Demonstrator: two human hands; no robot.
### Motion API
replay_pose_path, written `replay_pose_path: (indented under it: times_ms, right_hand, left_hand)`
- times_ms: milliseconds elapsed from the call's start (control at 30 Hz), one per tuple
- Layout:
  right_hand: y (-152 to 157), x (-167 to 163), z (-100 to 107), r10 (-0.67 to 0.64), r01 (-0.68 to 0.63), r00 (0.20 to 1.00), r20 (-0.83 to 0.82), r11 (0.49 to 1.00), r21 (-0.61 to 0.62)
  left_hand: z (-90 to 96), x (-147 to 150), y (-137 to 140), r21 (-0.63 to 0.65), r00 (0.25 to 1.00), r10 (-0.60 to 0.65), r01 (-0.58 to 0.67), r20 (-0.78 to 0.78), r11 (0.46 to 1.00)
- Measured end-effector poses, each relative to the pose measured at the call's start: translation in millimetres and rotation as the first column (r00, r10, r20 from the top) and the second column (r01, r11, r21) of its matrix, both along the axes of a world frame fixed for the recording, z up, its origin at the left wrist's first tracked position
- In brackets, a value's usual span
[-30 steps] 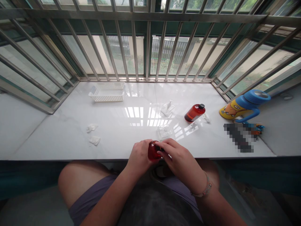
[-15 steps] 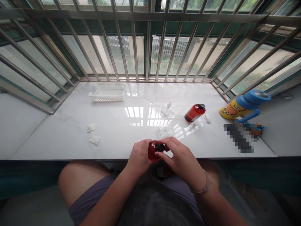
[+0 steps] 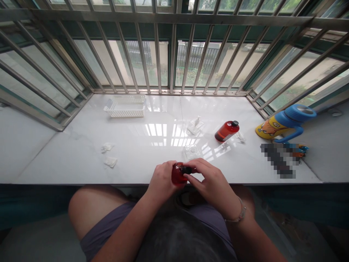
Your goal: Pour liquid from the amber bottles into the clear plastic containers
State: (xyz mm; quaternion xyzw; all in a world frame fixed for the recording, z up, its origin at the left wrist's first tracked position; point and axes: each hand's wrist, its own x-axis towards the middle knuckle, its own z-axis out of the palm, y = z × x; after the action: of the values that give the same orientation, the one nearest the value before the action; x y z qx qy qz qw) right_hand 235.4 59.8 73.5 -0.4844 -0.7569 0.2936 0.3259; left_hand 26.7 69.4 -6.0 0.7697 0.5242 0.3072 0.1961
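Metal bars fenced off the windows beyond my glossy white countertop, and on that counter a standing red bottle gave me my bearings. Nearer to me and to its left, at the counter's front edge, was the small red bottle in my hands. My left hand was wrapped around its body, fingers closed firmly, I'd say to keep it from turning. My right hand had thumb and forefinger drawn narrow at the black cap, a hold that suited fine work on a small top; whether the thumb pressed the cap or the shoulder under it, I couldn't tell.

Both bottles were see-through red plastic, but how full they were I couldn't read. Left of the standing bottle lay two clear plastic pieces, one just beside it, the other nearer me, probably within easy reach on purpose. Far to its left sat a white perforated basket, with crumpled white scraps in front. To its right, a blue-and-yellow handled flask stood with its lid on, hiding its contents, likely parked aside for elbow room.
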Motion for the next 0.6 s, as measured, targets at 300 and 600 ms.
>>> replay_pose_path:
  times_ms: [300,600]
  right_hand:
    - [3,3,-12,-0.136,0.081,0.953,-0.270,0.976,-0.204]
    - [7,6,-32,-0.311,-0.032,0.759,-0.572,0.860,-0.510]
  left_hand:
    - [1.9,-2,1,-0.039,1.000,0.012,-0.012,-0.002,0.999]
    - [2.0,-2,0,-0.067,0.999,0.031,-0.029,0.025,0.997]
